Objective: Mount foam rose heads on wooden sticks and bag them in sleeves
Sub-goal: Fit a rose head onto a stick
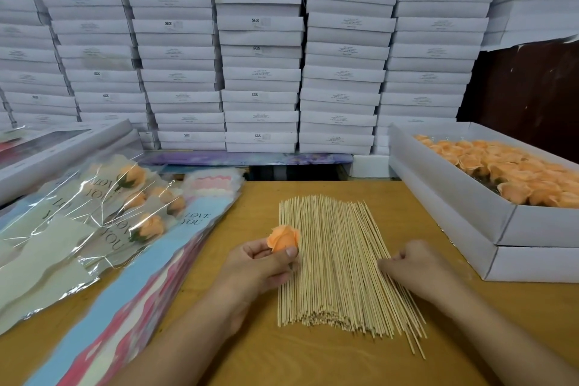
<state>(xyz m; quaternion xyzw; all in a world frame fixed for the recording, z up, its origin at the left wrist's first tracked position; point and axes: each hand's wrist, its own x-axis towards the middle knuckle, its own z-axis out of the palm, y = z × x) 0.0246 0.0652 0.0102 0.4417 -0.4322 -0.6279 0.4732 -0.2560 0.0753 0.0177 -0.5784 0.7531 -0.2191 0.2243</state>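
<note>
1. Head view, lower centre: the left hand (257,266) holds one orange foam rose head (283,238). Its grip is clamped on the lower part of the bloom, thumb across the front and fingers curled behind. The petals stand clear above the thumb.
2. The rose head sits at the left edge of the spread of wooden sticks (335,263), which lies on the desk (313,360) in the centre of the frame, with the sticks running from near to far.
3. Lower right of centre: the right hand (407,266) rests on the right side of the stick spread, fingers curled together with the tips down among the sticks. Whether a single stick is pinched in this grip cannot be told.
4. The two hands are apart, with most of the stick spread between them.
5. Right of frame: an open white box (445,197) holds many more orange rose heads (513,172). It stands on a second white box.
6. Left of frame: finished roses in clear sleeves (103,213) printed "I LOVE YOU" lie on a stack of flat sleeves (150,276) in blue, pink and cream.
7. Upper frame: stacked white cartons (260,50) fill the background behind the desk.
</note>
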